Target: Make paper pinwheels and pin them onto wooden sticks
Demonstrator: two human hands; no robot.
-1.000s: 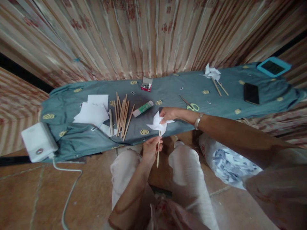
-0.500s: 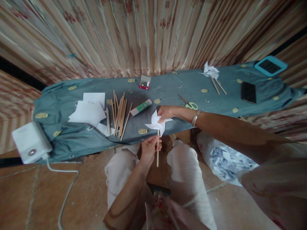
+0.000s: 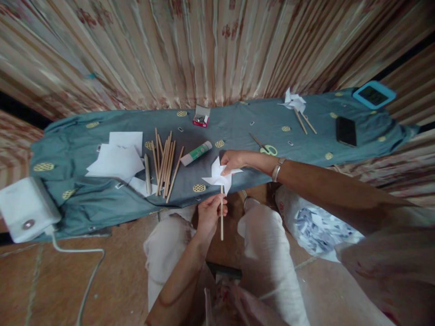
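Note:
A white paper pinwheel (image 3: 222, 176) sits at the top of a thin wooden stick (image 3: 222, 222), over the near edge of the cloth-covered table. My left hand (image 3: 209, 213) pinches the stick a little below the paper blades, and the stick's lower end sticks out beneath. My right hand (image 3: 233, 160) is closed on the pinwheel near its centre, with the thumb pressed on the paper. A glue stick (image 3: 196, 153) lies just left of the pinwheel. Beyond my right wrist are green-handled scissors (image 3: 268, 149).
Several wooden sticks (image 3: 166, 165) and white paper sheets (image 3: 117, 160) lie on the left. A small red box of metal pins (image 3: 200, 119) stands at the back. Finished pinwheels (image 3: 294, 102), a black phone (image 3: 345, 131) and a blue-framed device (image 3: 374, 95) are right. A white box (image 3: 29, 210) trails a cable.
The whole view has shifted slightly, with the table's things a little further left. Both hands keep their hold on the pinwheel and its stick.

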